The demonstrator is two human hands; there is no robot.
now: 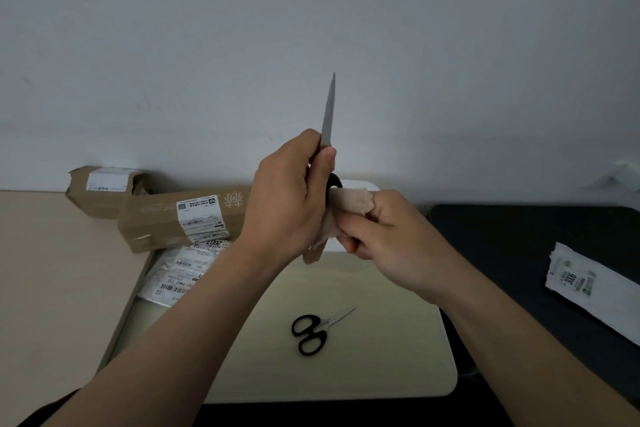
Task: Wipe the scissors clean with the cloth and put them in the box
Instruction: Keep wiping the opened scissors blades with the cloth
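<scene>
Plain pale grey wall (311, 10) behind a beige tabletop (52, 270), dark mat (519, 236) at right, dim light

Both hands meet above the far half of the pale board (381, 357). The left hand (287, 194) grips the large scissors (328, 107), blades pointing up in front of the wall, and the right hand (388, 243) pinches the cloth (349, 201) at their handle. With the forearms, they block the way across the middle. Below them the board lies open except for the small scissors (313, 331) near its centre. On the left, a long cardboard box (156, 222), a smaller cardboard box (100, 191) behind it and a heap of labelled packets (180, 270) crowd the far side (the nearer beige tabletop (52, 270) is bare). On the right, the dark surface (519, 236) offers room apart from a white packet (595, 288) near its right edge.
</scene>
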